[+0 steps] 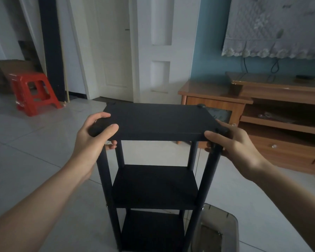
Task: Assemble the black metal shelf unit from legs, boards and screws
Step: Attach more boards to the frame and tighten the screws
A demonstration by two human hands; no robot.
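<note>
While the black shelf unit point(155, 180) stands upright on pale floor tiles, its feet are cut off below. Left hand point(91, 137) and right hand point(235, 144) each clasp a near corner of the top board point(158, 120), fingertips hidden beneath. Open floor lies leftward toward a red stool point(34, 93).

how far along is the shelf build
Nearly done, by the look of it. The shelf unit stands upright with three boards on black legs, and the top board sits on all four. In hand: the left hand and right hand each grip a near corner of the top board. A cap shows at the far right corner; whether every screw is tight cannot be seen.
</note>
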